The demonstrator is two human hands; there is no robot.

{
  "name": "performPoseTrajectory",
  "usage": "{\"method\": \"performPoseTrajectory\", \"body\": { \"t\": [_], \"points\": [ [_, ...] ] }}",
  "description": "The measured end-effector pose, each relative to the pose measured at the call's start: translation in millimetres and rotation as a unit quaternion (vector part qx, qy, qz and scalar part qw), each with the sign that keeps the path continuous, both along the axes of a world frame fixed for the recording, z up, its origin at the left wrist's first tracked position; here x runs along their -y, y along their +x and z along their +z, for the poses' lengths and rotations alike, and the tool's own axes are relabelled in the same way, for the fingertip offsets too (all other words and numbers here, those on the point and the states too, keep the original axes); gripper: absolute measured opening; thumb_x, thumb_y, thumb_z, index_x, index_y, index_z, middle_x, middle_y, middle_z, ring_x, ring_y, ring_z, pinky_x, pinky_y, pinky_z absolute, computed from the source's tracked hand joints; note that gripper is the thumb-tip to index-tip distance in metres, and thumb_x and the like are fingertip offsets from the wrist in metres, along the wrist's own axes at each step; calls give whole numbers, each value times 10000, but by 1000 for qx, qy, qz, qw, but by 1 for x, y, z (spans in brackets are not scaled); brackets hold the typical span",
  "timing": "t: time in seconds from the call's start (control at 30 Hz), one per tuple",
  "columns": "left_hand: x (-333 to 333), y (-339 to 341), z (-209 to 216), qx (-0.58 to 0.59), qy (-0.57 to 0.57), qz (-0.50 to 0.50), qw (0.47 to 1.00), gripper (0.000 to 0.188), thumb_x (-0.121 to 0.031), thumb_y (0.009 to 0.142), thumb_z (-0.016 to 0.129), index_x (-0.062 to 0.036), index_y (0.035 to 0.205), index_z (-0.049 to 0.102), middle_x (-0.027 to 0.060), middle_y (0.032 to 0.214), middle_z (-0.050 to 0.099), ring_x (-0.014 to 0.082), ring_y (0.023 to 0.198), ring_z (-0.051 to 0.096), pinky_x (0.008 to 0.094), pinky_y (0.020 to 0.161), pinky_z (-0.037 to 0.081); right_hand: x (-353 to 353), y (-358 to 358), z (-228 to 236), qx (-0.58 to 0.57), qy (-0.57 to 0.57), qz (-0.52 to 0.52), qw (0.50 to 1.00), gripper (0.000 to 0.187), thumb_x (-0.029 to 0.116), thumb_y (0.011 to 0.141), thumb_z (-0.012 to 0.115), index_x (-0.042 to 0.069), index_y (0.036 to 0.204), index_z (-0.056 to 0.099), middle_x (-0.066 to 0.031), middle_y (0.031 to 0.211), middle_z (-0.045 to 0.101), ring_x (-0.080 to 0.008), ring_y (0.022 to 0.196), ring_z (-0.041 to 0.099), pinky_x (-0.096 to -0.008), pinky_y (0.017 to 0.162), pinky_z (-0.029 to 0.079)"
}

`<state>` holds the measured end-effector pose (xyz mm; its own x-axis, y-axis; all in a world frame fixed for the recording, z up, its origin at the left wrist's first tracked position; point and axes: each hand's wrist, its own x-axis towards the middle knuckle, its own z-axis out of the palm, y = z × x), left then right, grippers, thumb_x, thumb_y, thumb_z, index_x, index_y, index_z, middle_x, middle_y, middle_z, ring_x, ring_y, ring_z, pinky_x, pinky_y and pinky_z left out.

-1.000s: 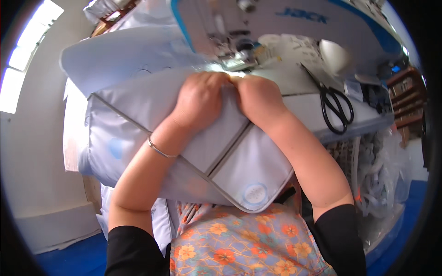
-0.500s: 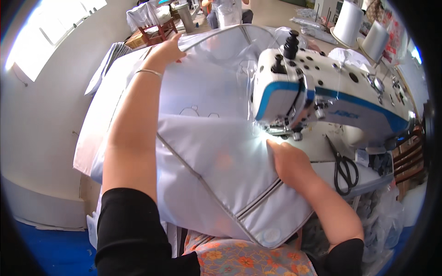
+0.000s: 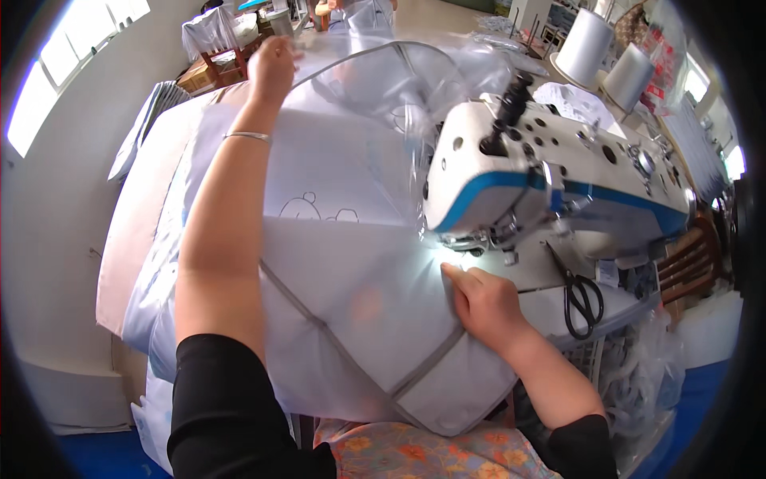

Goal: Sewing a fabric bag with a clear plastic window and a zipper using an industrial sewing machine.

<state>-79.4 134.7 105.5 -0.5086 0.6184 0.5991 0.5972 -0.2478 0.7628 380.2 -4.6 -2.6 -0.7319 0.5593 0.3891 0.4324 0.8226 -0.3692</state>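
Observation:
A large pale lilac-grey fabric piece [image 3: 351, 279] with dark piping and a printed line drawing is spread over the sewing table, with its near corner in my lap. My right hand [image 3: 488, 307] is closed at the fabric's right edge, forefinger pointing to the lit needle area of a white and blue sewing machine [image 3: 471, 172]. High at the far left, my left hand [image 3: 273, 70] is raised with curled fingers on the edge of a clear plastic sheet [image 3: 351, 80]. Its fingertips are slightly blurred. The sheet reaches across to the machine head.
Black-handled scissors [image 3: 582, 303] lie on the table right of my right hand. White thread cones [image 3: 584, 48] stand behind the machine. A wooden chair [image 3: 694, 259] is at the right. Another person [image 3: 359, 17] sits at the far side. Clear plastic bags [image 3: 638, 383] hang below the table.
My left hand has risen farther away and its fingers have curled, with the clear sheet lifting beside it. The right hand stays by the needle. The whole view has shifted slightly.

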Motion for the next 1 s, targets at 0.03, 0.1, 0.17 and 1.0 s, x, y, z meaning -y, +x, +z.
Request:
{"method": "performPoseTrajectory", "body": {
  "t": [0.03,0.1,0.17,1.0],
  "points": [
    [28,0,23,-59,23,0,998,264,-181,1017,482,9,1113,638,108,1049,696,217,930,714,303,766,572,6,-3,-2,-13,7,-14,1000,327,43,861,620,106,1175,682,-106,739,601,-316,651,614,-436,580,495],
    [98,3,71,-102,149,-44,983,258,-165,1027,447,13,1025,633,116,1015,692,210,906,697,321,816,555,16,-14,0,-10,4,-37,999,289,69,870,611,91,1151,679,-111,777,635,-336,688,635,-456,621,517],
    [171,55,89,-309,205,49,928,292,-151,1055,404,15,949,620,118,964,666,205,874,660,330,856,515,14,1,-12,-18,8,-67,998,285,71,867,614,90,1144,683,-112,783,644,-335,698,641,-454,632,523],
    [332,279,115,-464,-404,238,751,332,-348,878,677,-85,1078,709,154,886,717,378,829,699,468,742,544,11,26,-24,-4,8,-76,997,127,110,857,547,83,895,666,-123,849,705,-293,833,717,-412,703,574]
  ]
}}
